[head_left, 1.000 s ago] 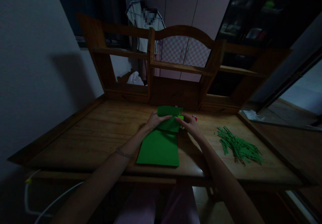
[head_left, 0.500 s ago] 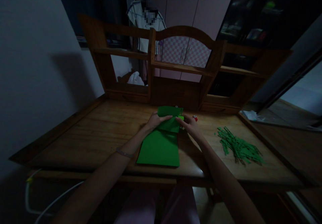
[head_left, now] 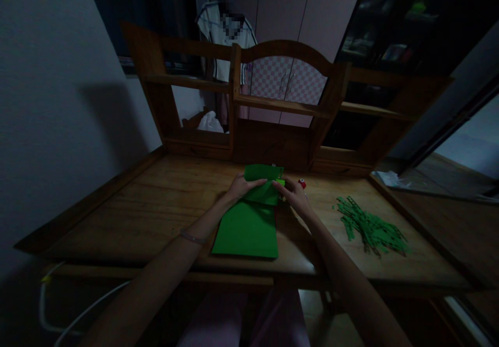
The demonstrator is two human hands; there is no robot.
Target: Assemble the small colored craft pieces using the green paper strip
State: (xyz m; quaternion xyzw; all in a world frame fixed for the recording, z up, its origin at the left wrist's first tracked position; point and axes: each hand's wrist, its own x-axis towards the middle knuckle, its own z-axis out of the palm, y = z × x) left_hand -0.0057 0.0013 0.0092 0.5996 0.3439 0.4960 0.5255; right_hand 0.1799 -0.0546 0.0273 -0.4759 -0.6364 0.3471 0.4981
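A green sheet (head_left: 259, 193) is held raised and tilted above a larger green sheet or stack (head_left: 247, 230) lying on the desk. My left hand (head_left: 240, 187) grips the raised sheet at its left side, thumb across the front. At the sheet's right edge, my right hand (head_left: 293, 193) is closed on a small bright yellow-green tool (head_left: 280, 182), which meets the edge near some small cut-outs. The fingers behind the sheet are hidden.
A loose heap of green cut paper strips (head_left: 370, 227) lies on the wooden desk (head_left: 136, 206) at the right. A small red object (head_left: 302, 183) sits just beyond my right hand. A wooden shelf unit (head_left: 273, 105) stands along the back.
My right hand has shifted very slightly around the yellow-green tool. The sheets and my left hand look the same.
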